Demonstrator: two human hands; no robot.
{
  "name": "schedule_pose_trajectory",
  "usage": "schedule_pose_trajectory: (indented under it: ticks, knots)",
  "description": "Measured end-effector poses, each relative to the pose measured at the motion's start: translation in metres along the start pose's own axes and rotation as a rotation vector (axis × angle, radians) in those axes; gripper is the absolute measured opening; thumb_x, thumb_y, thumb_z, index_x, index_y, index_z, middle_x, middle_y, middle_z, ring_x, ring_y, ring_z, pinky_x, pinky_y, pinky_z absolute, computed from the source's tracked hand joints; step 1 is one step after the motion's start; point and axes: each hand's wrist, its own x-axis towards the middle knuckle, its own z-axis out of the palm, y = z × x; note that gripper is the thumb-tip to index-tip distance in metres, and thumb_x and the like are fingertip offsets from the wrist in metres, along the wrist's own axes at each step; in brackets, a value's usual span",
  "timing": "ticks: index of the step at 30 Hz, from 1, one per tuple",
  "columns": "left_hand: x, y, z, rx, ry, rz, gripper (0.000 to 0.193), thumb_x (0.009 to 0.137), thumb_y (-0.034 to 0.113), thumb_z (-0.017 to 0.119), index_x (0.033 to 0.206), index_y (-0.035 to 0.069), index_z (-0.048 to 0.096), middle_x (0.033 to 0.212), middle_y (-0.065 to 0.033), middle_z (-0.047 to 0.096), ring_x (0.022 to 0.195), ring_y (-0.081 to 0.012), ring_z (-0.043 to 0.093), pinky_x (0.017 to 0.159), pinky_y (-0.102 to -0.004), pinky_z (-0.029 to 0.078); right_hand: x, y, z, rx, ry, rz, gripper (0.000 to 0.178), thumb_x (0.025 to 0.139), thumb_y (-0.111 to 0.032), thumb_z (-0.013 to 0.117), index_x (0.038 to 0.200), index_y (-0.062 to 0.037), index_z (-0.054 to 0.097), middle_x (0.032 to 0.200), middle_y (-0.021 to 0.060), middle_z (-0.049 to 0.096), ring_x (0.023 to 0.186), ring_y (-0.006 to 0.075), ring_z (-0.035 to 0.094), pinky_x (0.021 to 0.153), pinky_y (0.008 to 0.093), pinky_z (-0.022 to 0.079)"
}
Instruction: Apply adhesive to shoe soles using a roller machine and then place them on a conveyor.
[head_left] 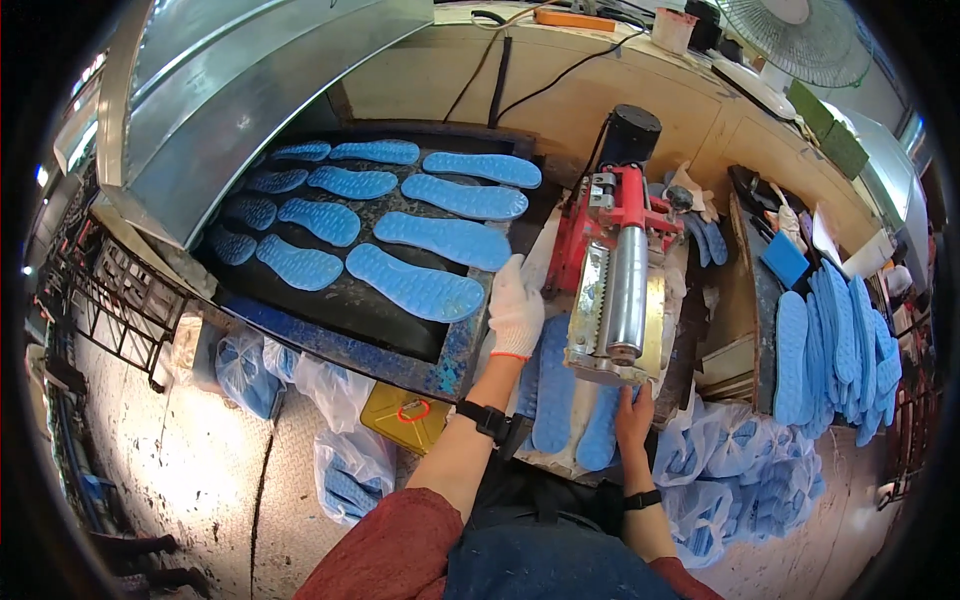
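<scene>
My left hand (517, 312), in a white knit glove, reaches over the front right edge of the dark tray (400, 340). Its fingers point away from me, stretched out beside the ends of the nearest blue insoles (415, 284). My right hand (634, 425) is bare and stands at the near right corner of a red machine (628, 190) with a shiny metal roller (626, 290). A blue insole (598, 432) lies just left of that hand, its far end under the machine. My right fingertips are partly hidden by the machine, so their grip cannot be made out.
A sheet-metal hood (240, 90) overhangs the tray's left side. Stacked blue insoles (835, 345) hang over a shelf at right. Filled plastic bags (740, 480) sit below it. Near the tray's front stand a yellow can (400, 425) and more bags (352, 470). A fan (795, 35) is at the back.
</scene>
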Motion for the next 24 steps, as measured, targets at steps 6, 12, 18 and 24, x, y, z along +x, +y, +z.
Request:
schedule_pose_trajectory:
  ticks: [6, 12, 18, 24]
  knots:
    - [0.001, 0.006, 0.017, -0.074, 0.175, 0.094, 0.047, 0.077, 0.001, 0.051, 0.123, 0.001, 0.043, 0.119, -0.0214, 0.051, 0.115, -0.0373, 0.045, 0.098, -0.0422, 0.037, 0.004, 0.008, 0.003, 0.077, -0.016, 0.027, 0.017, 0.09, -0.016, 0.051, 0.098, -0.0012, 0.05, 0.077, 0.0222, 0.057, 0.07, 0.0388, 0.058, 0.061, 0.0407, 0.044]
    - [0.056, 0.01, 0.05, -0.093, 0.016, 0.006, 0.042, 0.081, 0.005, 0.05, 0.123, 0.005, 0.046, 0.122, -0.0192, 0.052, 0.113, -0.0361, 0.048, 0.095, -0.0419, 0.039, 0.001, 0.014, 0.008, 0.066, -0.041, 0.067, 0.017, 0.09, -0.012, 0.049, 0.103, -0.0008, 0.051, 0.078, 0.0224, 0.058, 0.071, 0.0376, 0.059, 0.061, 0.0394, 0.044]
    - [0.084, 0.007, 0.062, -0.146, 0.07, -0.116, 0.044, 0.08, 0.009, 0.05, 0.124, 0.004, 0.045, 0.126, -0.0222, 0.048, 0.117, -0.0376, 0.045, 0.098, -0.0414, 0.037, 0.0, 0.016, 0.005, 0.08, -0.02, 0.057, 0.018, 0.087, -0.008, 0.049, 0.104, -0.0004, 0.051, 0.08, 0.0218, 0.059, 0.072, 0.0349, 0.061, 0.062, 0.0373, 0.045]
    - [0.104, -0.001, 0.077, -0.106, -0.183, -0.029, 0.044, 0.082, 0.011, 0.051, 0.125, 0.006, 0.044, 0.127, -0.0192, 0.048, 0.117, -0.0368, 0.046, 0.098, -0.0406, 0.037, 0.0, 0.013, 0.003, 0.07, -0.039, 0.064, 0.022, 0.086, -0.009, 0.053, 0.105, 0.0003, 0.051, 0.083, 0.0214, 0.06, 0.075, 0.0321, 0.062, 0.064, 0.0356, 0.045]
